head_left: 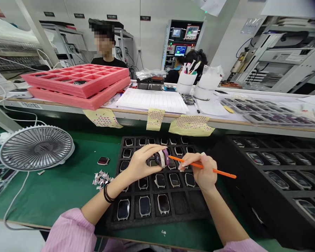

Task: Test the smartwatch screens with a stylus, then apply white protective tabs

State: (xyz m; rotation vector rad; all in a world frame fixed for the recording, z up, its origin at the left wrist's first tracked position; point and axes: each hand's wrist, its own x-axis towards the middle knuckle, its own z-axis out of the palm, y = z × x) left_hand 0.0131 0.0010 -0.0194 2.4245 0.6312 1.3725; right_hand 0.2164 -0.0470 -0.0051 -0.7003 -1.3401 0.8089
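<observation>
Between the thumb and fingers of my left hand [141,161] is a watch case [160,158], tilted on edge above the tray, with a purple piece [166,157] along its right side. My right hand [205,169] grips a thin orange stick [223,172] like a pen. Its left tip meets or nearly meets the purple piece; I cannot tell which. Below both hands lies a black foam tray [136,221] with watch cases in many of its pockets, such as the dark-faced one [145,205] in the front row. Two front-right pockets hold nothing.
A white fan [36,147] stands left on the green mat [76,189]. Nearby lie a single watch case [103,160] and small loose pieces [102,179]. Black trays [238,189] rise at right. Pink foam trays [76,82] sit on the shelf. Two people are beyond it.
</observation>
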